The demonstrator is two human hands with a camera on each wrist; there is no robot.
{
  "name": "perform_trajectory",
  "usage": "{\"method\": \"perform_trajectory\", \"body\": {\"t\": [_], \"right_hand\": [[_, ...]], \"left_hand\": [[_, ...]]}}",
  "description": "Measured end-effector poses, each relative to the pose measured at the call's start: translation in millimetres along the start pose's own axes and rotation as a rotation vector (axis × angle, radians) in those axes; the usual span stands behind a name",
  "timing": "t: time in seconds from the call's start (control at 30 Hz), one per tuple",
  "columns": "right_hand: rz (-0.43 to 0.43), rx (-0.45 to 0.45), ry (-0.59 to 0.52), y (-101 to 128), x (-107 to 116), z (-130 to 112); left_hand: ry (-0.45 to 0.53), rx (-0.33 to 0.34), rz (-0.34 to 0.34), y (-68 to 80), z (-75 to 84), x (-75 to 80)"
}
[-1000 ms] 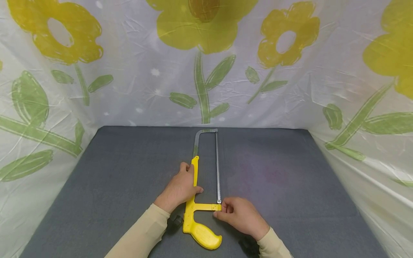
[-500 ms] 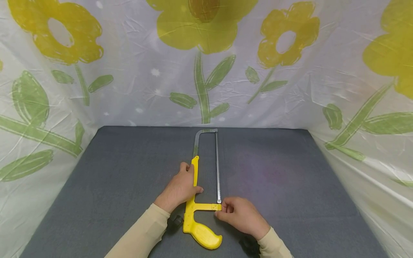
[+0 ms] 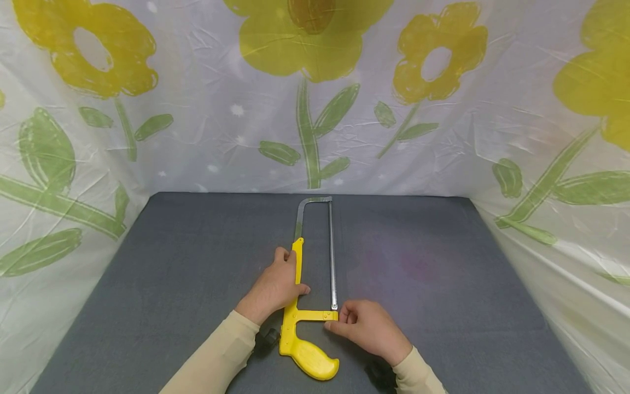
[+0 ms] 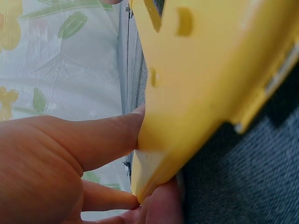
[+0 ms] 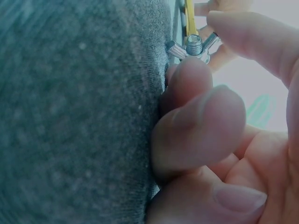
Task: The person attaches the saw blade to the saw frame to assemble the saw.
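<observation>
A hacksaw with a yellow handle and a metal bow lies flat on the grey table, its blade pointing away from me. My left hand grips the yellow upper bar of the frame, with the thumb over the bar and the fingers on its left side. My right hand is at the right end of the yellow crossbar. Its curled fingertips pinch the metal wing nut there, with the thumb above it.
A plastic sheet printed with yellow flowers walls the table at the back and on both sides. Black wrist-worn cameras sit by both cuffs. Bare grey cloth lies to the left and right of the saw.
My right hand's fingers have shifted slightly at the wing nut. The left hand and the saw have not moved.
</observation>
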State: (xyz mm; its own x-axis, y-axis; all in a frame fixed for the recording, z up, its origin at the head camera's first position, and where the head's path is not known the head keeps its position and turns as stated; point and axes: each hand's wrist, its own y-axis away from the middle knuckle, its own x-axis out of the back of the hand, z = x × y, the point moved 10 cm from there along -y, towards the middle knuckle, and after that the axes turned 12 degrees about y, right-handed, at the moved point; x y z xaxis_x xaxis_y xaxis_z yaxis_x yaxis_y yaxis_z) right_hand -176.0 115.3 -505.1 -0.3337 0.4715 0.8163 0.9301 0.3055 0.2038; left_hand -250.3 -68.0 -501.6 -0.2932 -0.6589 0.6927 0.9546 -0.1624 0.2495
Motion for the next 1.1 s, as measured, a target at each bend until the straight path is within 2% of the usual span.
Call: {"method": "perform_trajectory", "body": {"t": [0.27,1.1], "right_hand": [[0.024,0.030,0.042,-0.9,1.8,-1.3],[-0.001,0.053,0.016,-0.7,2.1,-2.0]], "left_hand": [[0.019,0.005,0.001,1.1,0.3,-0.1],[0.022,0.004,0.000,0.5,-0.6,-0.7]]}}
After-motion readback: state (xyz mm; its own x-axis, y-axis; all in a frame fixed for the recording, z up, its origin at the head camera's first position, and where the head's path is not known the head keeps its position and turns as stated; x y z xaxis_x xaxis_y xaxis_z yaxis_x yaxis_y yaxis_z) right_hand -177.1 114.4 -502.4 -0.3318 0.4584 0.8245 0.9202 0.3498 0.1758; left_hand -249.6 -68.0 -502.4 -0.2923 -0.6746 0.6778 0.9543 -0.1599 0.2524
